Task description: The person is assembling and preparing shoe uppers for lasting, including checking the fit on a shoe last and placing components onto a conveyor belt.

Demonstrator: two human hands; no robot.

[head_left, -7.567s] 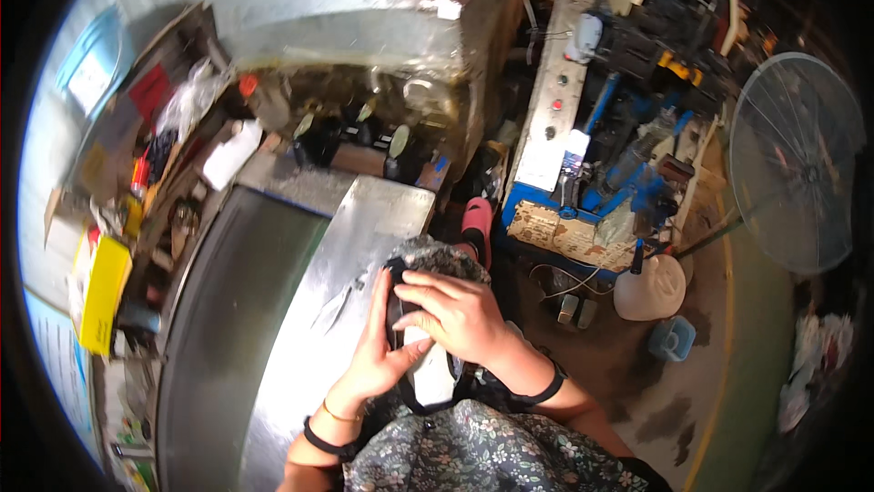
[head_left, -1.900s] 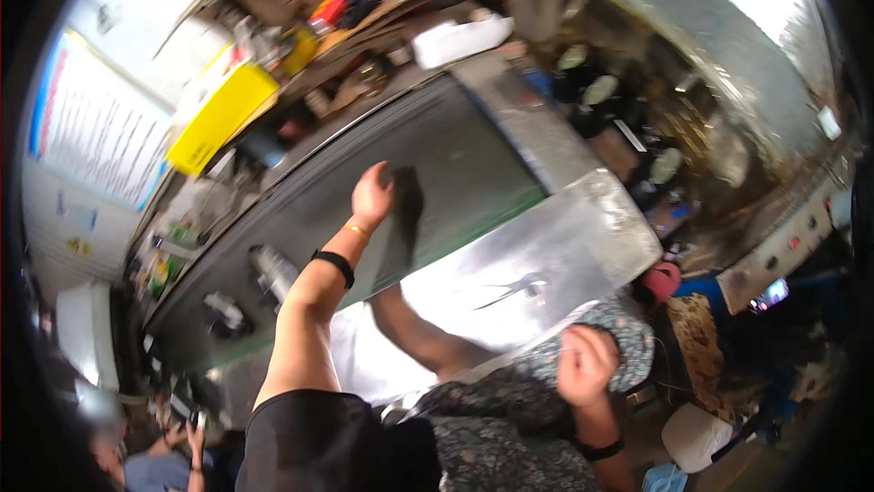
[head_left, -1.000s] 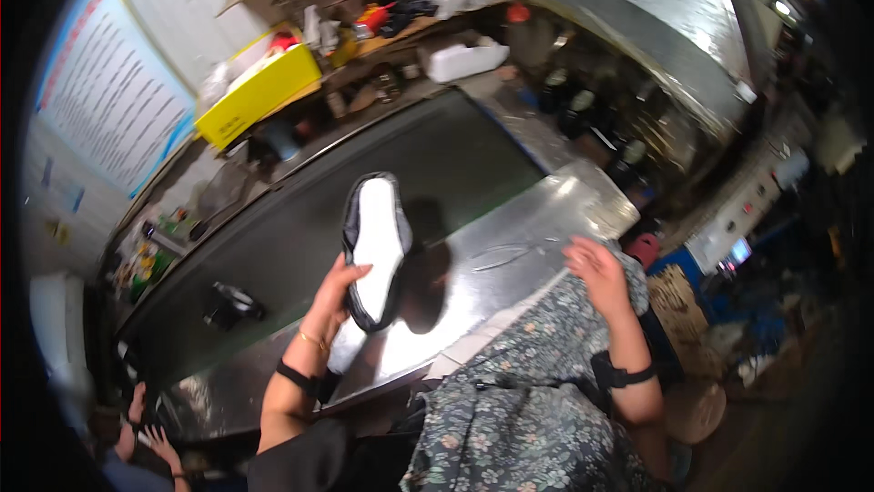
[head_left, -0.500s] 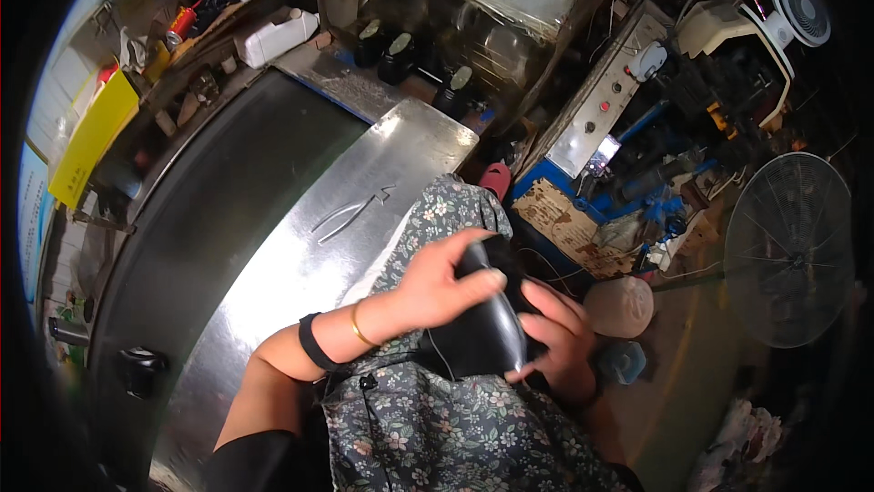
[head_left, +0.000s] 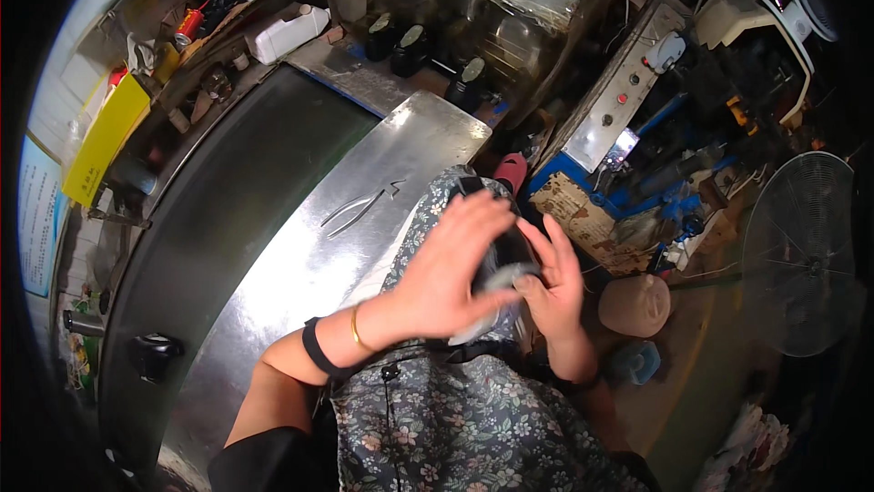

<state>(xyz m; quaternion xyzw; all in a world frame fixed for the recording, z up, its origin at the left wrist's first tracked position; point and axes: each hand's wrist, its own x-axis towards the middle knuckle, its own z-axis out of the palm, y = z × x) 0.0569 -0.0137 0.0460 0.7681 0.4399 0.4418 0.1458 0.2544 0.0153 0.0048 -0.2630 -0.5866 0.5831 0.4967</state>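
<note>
Above my lap, a black, glossy leather piece that looks like a shoe upper (head_left: 506,252) is held between my two hands. My left hand (head_left: 444,264), with a gold bangle and a black band at the wrist, curves over its near-left side and hides much of it. On the other side, my right hand (head_left: 555,292) grips it, with fingers bent and thumb close to the left thumb. A blurred grey part shows between the thumbs. A floral apron (head_left: 455,428) covers my lap. Pliers (head_left: 364,208) lie on the metal table (head_left: 273,287) to the left.
A dark conveyor belt (head_left: 209,192) curves along the left, carrying a black shoe (head_left: 153,354). Several dark shoes (head_left: 411,50) stand at the back, near a white jug (head_left: 289,35). On the right are a machine's button panel (head_left: 628,82), a pale tub (head_left: 635,304) and a large fan (head_left: 801,255).
Both hands have risen slightly and turned the black piece. My left fingers now extend over it, and my right hand has moved up its far side. A grey part now shows.
</note>
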